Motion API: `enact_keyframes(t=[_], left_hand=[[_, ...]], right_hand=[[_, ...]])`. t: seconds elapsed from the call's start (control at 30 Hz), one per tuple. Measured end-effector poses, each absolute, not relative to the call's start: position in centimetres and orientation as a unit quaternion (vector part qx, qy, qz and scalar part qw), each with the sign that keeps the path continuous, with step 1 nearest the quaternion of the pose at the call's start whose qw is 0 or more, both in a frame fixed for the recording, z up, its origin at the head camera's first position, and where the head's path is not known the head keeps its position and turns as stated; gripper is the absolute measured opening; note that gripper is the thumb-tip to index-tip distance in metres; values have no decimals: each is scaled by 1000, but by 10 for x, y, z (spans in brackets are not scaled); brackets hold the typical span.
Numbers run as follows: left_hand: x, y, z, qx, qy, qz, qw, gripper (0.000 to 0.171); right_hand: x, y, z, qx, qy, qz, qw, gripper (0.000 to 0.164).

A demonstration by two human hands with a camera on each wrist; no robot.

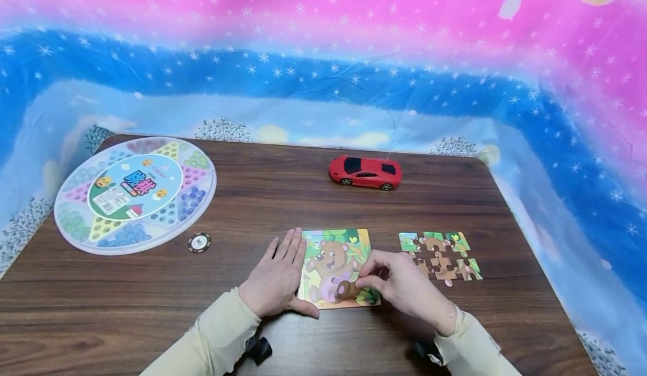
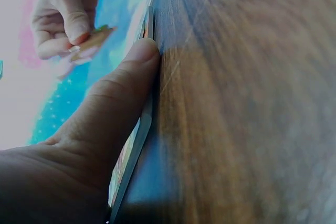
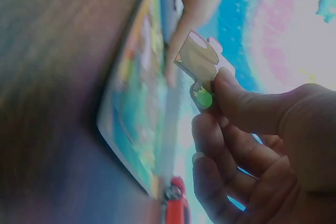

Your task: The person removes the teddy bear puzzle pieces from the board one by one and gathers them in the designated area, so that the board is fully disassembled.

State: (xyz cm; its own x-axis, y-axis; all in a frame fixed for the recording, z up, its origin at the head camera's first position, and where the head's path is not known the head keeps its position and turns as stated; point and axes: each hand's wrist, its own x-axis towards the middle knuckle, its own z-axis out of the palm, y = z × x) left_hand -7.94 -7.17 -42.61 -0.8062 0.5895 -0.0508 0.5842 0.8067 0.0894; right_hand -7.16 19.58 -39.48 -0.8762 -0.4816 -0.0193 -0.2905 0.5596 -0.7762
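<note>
A square bear-picture puzzle board (image 1: 323, 238) lies on the dark wooden table (image 1: 273, 190) in front of me. My left hand (image 1: 275, 279) rests along its left side with fingers straight; in the left wrist view the thumb (image 2: 113, 95) lies against the board's near edge. Over the board's lower right, my right hand (image 1: 411, 286) pinches a brown jigsaw piece (image 1: 346, 290) between thumb and fingers. The right wrist view shows that piece (image 3: 199, 59) tilted and held above the board, with a green patch on it. Part of the board's lower right is covered by piece and fingers.
Several loose jigsaw pieces (image 1: 442, 263) lie in two rows right of the board. A red toy car (image 1: 365, 172) stands at the back. To the left are a round Chinese checkers board (image 1: 76, 231) and a black-and-white chip (image 1: 199, 243). A patterned cloth (image 1: 303, 67) surrounds the table.
</note>
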Motion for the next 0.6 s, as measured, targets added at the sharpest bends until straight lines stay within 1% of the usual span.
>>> enact_keyframes(t=[0.2,0.27,0.37,0.43,0.5,0.6], left_hand=[[-80,-71,-426,307,950,35,45,130],[-80,-72,-426,307,950,36,47,130],[-80,-71,-426,307,950,33,48,130],[-80,-71,-426,307,950,32,48,130],[-80,-71,-426,307,950,30,46,130],[-80,-71,-426,306,950,31,46,130]], right_hand=[[-67,223,-379,-176,887,-417,95,4],[-66,235,-375,-174,893,-409,65,4],[-65,255,-369,-169,906,-387,14,11],[-64,271,-364,-160,922,-352,-22,12],[-61,289,-358,-142,932,-334,-23,13],[-57,314,-351,-120,942,-313,6,10]])
